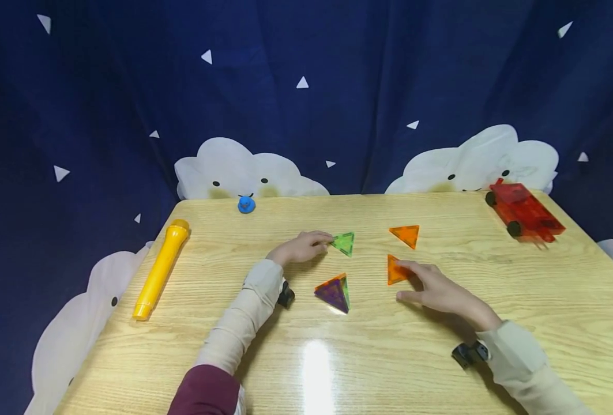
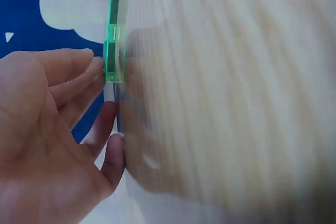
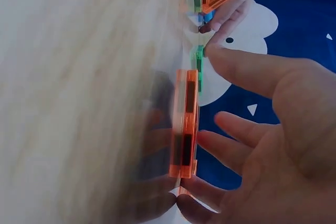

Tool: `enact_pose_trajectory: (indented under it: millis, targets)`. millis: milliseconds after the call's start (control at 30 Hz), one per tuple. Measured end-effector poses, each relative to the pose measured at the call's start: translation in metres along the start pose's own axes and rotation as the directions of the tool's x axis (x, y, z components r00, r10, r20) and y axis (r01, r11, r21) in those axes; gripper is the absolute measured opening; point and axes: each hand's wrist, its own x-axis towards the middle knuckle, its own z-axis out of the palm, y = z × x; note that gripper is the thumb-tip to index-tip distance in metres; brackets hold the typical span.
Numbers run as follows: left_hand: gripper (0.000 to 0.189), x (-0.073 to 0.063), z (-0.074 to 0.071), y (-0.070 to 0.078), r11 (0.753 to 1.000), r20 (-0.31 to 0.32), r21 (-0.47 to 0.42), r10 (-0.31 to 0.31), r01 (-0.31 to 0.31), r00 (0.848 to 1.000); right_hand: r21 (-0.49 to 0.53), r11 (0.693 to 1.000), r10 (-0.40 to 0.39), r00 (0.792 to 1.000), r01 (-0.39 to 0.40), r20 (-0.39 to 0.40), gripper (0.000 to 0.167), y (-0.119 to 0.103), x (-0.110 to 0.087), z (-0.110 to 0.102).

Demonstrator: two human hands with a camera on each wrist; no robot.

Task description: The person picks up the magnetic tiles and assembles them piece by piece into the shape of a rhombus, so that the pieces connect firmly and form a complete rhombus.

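A green see-through triangular magnetic tile (image 1: 344,244) lies flat on the table, and the fingertips of my left hand (image 1: 301,248) are right at its left corner. In the left wrist view the fingers are loosely bent beside the green tile (image 2: 114,35). My right hand (image 1: 436,288) reaches in from the right with thumb and fingers apart. Its fingertips overlap an orange triangular tile (image 1: 395,270); the right wrist view shows that orange tile (image 3: 185,124) edge-on, close to the fingers. Between the hands stands a small pyramid of purple, orange and green triangular tiles (image 1: 332,294).
Another orange triangular tile (image 1: 407,235) lies farther back. A yellow toy microphone (image 1: 160,271) rests on the left and a blue toy duck (image 1: 246,204) at the back edge. At the back right is a red see-through wheeled toy (image 1: 526,210). A dark blue curtain (image 1: 337,34) hangs behind the table (image 1: 389,369).
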Motion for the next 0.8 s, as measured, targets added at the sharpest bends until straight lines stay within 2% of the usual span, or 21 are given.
enact_pose_trajectory:
  millis: [133,267,367,567,667,800]
  targets:
    - [0.05,0.003,0.002,0.001,0.999,-0.035,-0.048,-0.026,0.025,0.999,0.039,0.999,-0.008,1.0,0.009,-0.024,0.08,0.004,0.008,-0.002]
    - [0.057,0.009,0.004,0.002,0.998,-0.066,-0.048,-0.04,0.037,0.997,0.07,0.998,-0.002,1.0,0.004,-0.029,0.089,0.006,0.017,-0.002]
    - [0.063,0.016,0.006,0.005,0.999,-0.085,-0.004,-0.049,0.049,0.995,0.04,0.999,0.005,0.999,-0.003,-0.036,0.092,0.008,0.024,-0.001]
    - [0.072,0.024,0.009,0.01,0.99,-0.09,0.04,-0.128,0.132,0.988,-0.047,0.998,0.047,0.998,-0.049,-0.037,0.093,0.01,0.035,0.001]
    - [0.071,0.025,0.011,0.011,0.987,-0.091,0.048,-0.15,0.155,0.984,-0.068,0.995,0.069,0.997,-0.07,-0.027,0.092,0.01,0.038,0.002]
    - [0.064,0.025,0.011,0.009,0.987,-0.102,0.037,-0.15,0.155,0.983,-0.088,0.993,0.08,0.996,-0.082,-0.025,0.086,0.01,0.04,0.002]
